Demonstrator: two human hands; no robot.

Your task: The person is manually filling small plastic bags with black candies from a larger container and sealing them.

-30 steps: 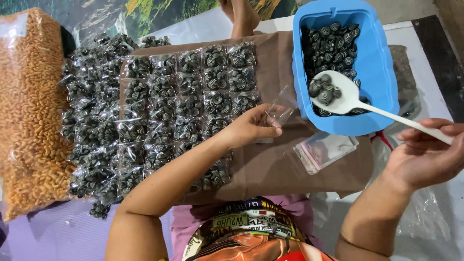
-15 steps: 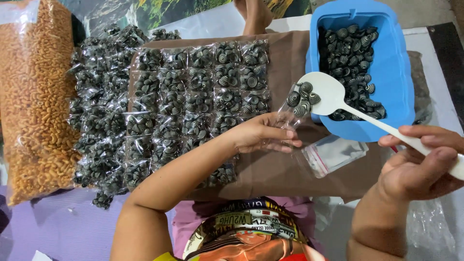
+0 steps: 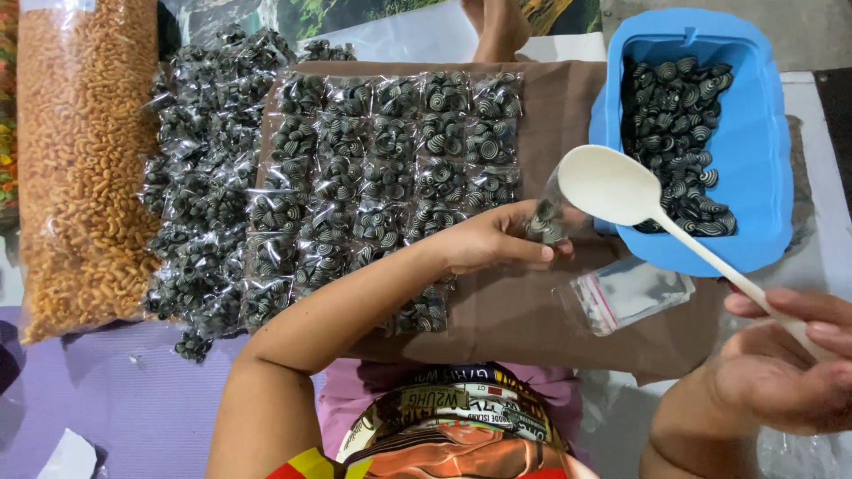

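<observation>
Head view looks straight down on a brown sheet [image 3: 532, 319] that carries the work. The left hand [image 3: 493, 241] reaches across it, its grip closed on a small clear bag [image 3: 548, 217] with a few dark striped pieces at the bottom. That bag sits near the sheet's right edge, just beside the blue tub [image 3: 763, 133].

The right hand [image 3: 785, 368] is low at the right, its grip pinched round the end of a white spoon [image 3: 621, 191]. The spoon's handle slants up and left, and its bowl, which shows no pieces, hangs over the tub's near left rim, touching or almost touching the mouth of the clear bag.

The blue tub stands at the sheet's far right corner and holds a heap of black and white swirled pieces [image 3: 679, 142].

A flat stack of unfilled clear bags [image 3: 626, 293] lies on the sheet below the tub, between the two hands.

Rows of filled bags [image 3: 390, 160] cover the far left part of the sheet, laid side by side. More filled bags [image 3: 200, 186] lie in a loose heap beyond the sheet's left edge. Left of that heap lies a big clear sack of orange curls [image 3: 80, 160]. A purple mat [image 3: 115, 399] shows at the near left.
</observation>
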